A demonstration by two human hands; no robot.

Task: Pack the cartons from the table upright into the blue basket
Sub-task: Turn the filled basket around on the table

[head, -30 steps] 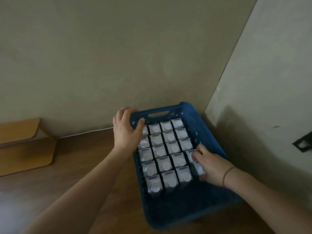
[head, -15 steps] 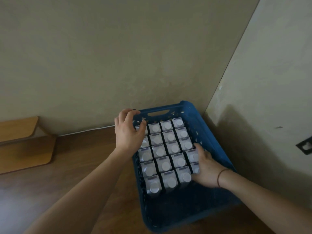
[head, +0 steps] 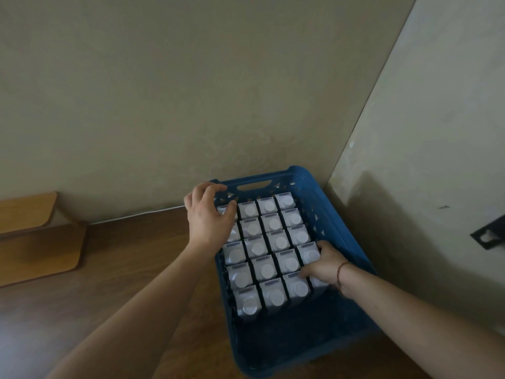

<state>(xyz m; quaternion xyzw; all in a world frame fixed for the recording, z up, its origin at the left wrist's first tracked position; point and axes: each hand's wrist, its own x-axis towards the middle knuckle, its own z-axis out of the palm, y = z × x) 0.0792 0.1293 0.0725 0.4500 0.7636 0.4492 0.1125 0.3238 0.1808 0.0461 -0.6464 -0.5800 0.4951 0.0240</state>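
The blue basket (head: 338,214) sits in the table's far right corner, against both walls. Several grey cartons (head: 273,242) with white round caps stand upright in it in tight rows, filling its far part. My left hand (head: 209,217) grips the basket's far left rim, thumb lying over the nearest cartons. My right hand (head: 325,266) reaches down into the right-hand column and holds a carton (head: 318,283) there, mostly hidden beneath the hand. The near part of the basket floor is bare.
The brown wooden table (head: 136,269) stretches to the left. A light wooden board or shelf (head: 35,242) lies at the far left by the wall. A dark bracket (head: 489,236) is fixed to the right wall.
My right hand has sunk deeper into the basket's right-hand column with its carton. My left hand has stayed on the rim.
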